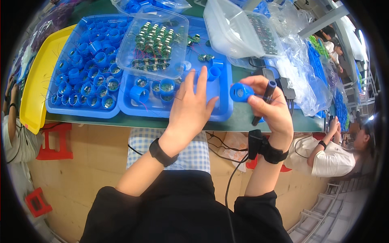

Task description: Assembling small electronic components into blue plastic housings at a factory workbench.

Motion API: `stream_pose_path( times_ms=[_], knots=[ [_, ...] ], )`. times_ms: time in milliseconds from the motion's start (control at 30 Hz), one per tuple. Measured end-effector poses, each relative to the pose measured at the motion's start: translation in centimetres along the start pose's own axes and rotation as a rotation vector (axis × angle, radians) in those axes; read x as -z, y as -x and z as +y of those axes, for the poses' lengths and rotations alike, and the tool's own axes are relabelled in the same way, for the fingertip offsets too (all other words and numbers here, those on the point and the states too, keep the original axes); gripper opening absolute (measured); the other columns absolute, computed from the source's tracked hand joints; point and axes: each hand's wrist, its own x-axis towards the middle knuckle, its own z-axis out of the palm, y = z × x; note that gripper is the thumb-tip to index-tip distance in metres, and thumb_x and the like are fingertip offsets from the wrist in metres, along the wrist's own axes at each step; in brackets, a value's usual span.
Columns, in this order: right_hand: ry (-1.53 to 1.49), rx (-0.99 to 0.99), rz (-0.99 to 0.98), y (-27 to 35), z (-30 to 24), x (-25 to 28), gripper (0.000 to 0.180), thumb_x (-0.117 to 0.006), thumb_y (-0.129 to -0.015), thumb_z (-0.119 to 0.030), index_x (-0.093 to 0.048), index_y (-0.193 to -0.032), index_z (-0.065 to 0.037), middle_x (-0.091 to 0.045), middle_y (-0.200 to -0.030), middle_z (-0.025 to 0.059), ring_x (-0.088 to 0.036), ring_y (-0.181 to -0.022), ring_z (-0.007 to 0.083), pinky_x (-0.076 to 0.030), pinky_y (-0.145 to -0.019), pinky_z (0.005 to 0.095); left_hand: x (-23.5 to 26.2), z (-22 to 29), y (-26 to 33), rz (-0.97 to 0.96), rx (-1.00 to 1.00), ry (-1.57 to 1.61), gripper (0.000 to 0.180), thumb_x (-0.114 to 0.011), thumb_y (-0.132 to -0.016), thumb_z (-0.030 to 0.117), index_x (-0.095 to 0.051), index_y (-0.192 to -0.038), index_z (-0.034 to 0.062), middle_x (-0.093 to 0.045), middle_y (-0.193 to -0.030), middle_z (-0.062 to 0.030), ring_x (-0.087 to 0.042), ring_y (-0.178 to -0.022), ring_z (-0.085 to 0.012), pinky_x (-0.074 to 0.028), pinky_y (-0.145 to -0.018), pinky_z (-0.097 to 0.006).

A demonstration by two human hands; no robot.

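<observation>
My right hand (270, 109) holds a small blue round cap (241, 92) between thumb and fingers, together with a black pen-like tool (264, 101) that lies along the palm. My left hand (189, 108) is flat, fingers spread, over the front of a blue tray (219, 109), close to a few loose blue caps (139, 94) with green circuit discs inside. A clear plastic tray (156, 44) of small green and metal parts rests across the blue trays.
A second blue tray (81, 111) packed with several blue caps sits to the left, beside a yellow tray (36, 89). Clear bags and a plastic lid (239, 28) lie at the right. Other people sit at both sides. A red stool (54, 141) stands below.
</observation>
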Motion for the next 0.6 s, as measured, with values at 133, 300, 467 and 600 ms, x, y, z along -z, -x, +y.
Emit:
stream_pose_path(
  times_ms=[133, 300, 467, 600],
  knots=[
    [-0.284, -0.158, -0.036, 1.4, 1.7, -0.4, 0.03, -0.065, -0.086, -0.011, -0.057, -0.114, -0.007, -0.064, -0.087, -0.0043, -0.032, -0.055, -0.003, -0.021, -0.046, 0.015, 2.2, 0.3, -0.4, -0.129, -0.131, 0.495, 0.06, -0.08, -0.068, 0.014, -0.055, -0.122, 0.0051, -0.062, -0.106, -0.0104, -0.059, -0.083, -0.023, -0.048, -0.076, -0.032],
    [-0.36, -0.225, -0.101, 0.7, 3.2, -1.9, 0.022, -0.062, -0.09, -0.013, -0.058, -0.11, -0.008, -0.051, -0.074, -0.0094, -0.031, -0.054, -0.0021, -0.02, -0.046, 0.0164, 2.4, -0.5, -0.8, -0.146, -0.172, 0.694, 0.042, -0.081, -0.065, 0.011, -0.066, -0.104, 0.008, -0.065, -0.097, -0.0075, -0.061, -0.078, -0.0196, -0.05, -0.07, -0.03],
    [0.108, -0.208, 0.306, -0.2, 3.1, -1.8, 0.021, -0.062, -0.09, -0.022, -0.061, -0.104, -0.006, -0.063, -0.076, -0.004, -0.037, -0.053, 0.0, -0.026, -0.046, 0.0176, 2.0, -0.6, -0.4, -0.134, -0.076, 0.572, 0.034, -0.078, -0.068, 0.009, -0.064, -0.099, 0.0056, -0.065, -0.094, -0.009, -0.062, -0.08, -0.0219, -0.05, -0.07, -0.032],
    [1.078, 0.025, 0.905, -1.2, 6.3, 2.0, 0.019, -0.064, -0.083, -0.015, -0.066, -0.09, 0.003, -0.067, -0.079, 0.0187, -0.065, -0.064, 0.0307, -0.05, -0.059, 0.0385, 1.2, -0.5, -0.3, -0.166, 0.034, 0.387, 0.031, -0.075, -0.07, 0.007, -0.064, -0.099, 0.0049, -0.066, -0.091, -0.0091, -0.063, -0.08, -0.0221, -0.05, -0.071, -0.031]
  ],
)
